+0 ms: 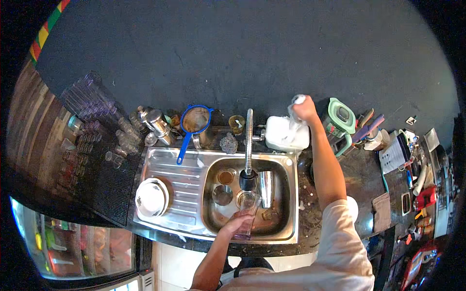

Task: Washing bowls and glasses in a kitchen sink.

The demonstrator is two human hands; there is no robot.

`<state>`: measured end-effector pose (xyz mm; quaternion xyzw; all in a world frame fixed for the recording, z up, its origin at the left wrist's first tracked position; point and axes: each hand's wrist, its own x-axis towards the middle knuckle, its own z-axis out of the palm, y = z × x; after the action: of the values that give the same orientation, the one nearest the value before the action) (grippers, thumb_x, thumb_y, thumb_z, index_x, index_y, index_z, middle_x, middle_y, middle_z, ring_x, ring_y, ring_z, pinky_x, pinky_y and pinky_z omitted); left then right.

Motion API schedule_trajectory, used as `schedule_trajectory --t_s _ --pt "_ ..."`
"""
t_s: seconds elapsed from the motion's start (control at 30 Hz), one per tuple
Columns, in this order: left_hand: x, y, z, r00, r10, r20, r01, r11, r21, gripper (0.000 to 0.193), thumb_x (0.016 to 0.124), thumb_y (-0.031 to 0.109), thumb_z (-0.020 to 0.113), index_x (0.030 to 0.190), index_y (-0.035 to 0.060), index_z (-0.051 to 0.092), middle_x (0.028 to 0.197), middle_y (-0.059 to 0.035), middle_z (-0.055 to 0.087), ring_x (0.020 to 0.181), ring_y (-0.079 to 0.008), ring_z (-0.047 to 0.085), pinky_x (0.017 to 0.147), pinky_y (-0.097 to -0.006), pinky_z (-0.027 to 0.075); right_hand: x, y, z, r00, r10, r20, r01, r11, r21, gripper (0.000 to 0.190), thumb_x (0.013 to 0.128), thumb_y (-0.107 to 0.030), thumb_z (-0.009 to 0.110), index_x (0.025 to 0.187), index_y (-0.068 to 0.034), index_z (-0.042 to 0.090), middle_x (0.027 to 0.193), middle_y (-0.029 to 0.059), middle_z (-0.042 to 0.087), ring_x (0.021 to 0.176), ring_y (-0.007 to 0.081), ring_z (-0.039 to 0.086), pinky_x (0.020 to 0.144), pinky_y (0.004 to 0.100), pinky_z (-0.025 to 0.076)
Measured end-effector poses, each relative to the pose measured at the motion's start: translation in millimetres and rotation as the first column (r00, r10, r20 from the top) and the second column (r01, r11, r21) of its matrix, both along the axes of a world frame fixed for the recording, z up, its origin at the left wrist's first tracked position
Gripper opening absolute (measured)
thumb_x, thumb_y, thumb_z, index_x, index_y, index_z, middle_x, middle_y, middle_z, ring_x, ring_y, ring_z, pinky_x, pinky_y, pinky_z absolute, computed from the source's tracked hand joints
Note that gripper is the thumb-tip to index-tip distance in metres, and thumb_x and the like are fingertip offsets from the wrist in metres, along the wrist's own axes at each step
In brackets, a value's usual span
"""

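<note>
My left hand point(237, 223) grips a tall clear drinking glass point(249, 214), tilted over the near part of the steel sink basin point(233, 163). Above the glass hangs the black spray head point(248, 180) of a flexible metal faucet point(249, 138). Up near the wall, my right hand point(305, 110) is closed around a translucent, whitish object point(294, 116); blur hides what it is. Directly below it stands a white plastic container point(276, 135) with white contents. A metal cup point(267, 189) lies in the basin, with other glasses point(222, 195) beside it.
White bowls point(151, 198) are stacked on the ribbed drainboard point(185, 185). A blue-handled strainer point(196, 122) and a steel-wool scrubber point(229, 143) sit behind the sink. Glassware point(122, 142) stands at left; a green-lidded container point(340, 115) at right.
</note>
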<state>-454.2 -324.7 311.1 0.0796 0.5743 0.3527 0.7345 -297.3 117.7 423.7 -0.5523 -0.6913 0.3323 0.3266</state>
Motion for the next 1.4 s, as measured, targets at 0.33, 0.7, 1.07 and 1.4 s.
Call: schedule_trajectory --t_s 0.33,0.7,1.07,1.4 --pt "-8 6 23 0.986 0.085 0.145 -0.098 0.992 0.085 0.053 0.086 0.039 0.050 0.129 0.0149 0.034 0.100 -0.0089 0.058 0.075 -0.0264 0.062 0.066 -0.0404 0.052 -1 -179 -57 0.554 -0.013 -0.833 -0.202 0.968 -0.149 0.028 0.066 -0.001 0.060 0.093 -0.006 0.057 0.077 0.0058 0.061 0.067 0.0151 0.057 0.057 0.0292 0.047" --pt "-13 2 -12 0.991 0.135 -0.020 -0.130 0.981 0.144 0.054 0.089 0.050 0.036 0.121 0.0072 0.047 0.111 -0.0086 0.056 0.096 -0.0211 0.054 0.086 -0.0352 0.041 -46 -384 -96 0.932 -0.064 -0.357 0.084 0.996 0.039 0.040 0.071 -0.010 0.053 0.110 -0.003 0.055 0.113 0.0221 0.052 0.107 0.0362 0.049 0.090 0.0392 0.037" --pt "-8 -5 48 0.988 -0.058 0.145 0.058 0.998 0.005 0.043 0.089 0.043 0.037 0.108 0.0086 0.054 0.090 -0.0064 0.062 0.072 -0.0193 0.061 0.059 -0.0336 0.051 -36 -414 -73 0.998 0.031 -0.057 -0.014 0.958 0.287 0.026 0.067 -0.010 0.052 0.089 -0.009 0.065 0.104 0.0181 0.057 0.100 0.0357 0.051 0.089 0.0427 0.040" --pt "-6 -3 50 0.977 -0.118 0.176 0.084 0.978 0.191 0.074 0.072 0.000 0.058 0.135 0.0076 0.021 0.104 -0.0097 0.054 0.084 -0.0186 0.058 0.077 -0.0325 0.049 -41 -399 -94 0.402 -0.481 -0.779 0.235 0.877 -0.420 0.030 0.079 -0.015 0.055 0.106 -0.004 0.049 0.096 0.0077 0.056 0.091 0.0135 0.051 0.078 0.0288 0.042"
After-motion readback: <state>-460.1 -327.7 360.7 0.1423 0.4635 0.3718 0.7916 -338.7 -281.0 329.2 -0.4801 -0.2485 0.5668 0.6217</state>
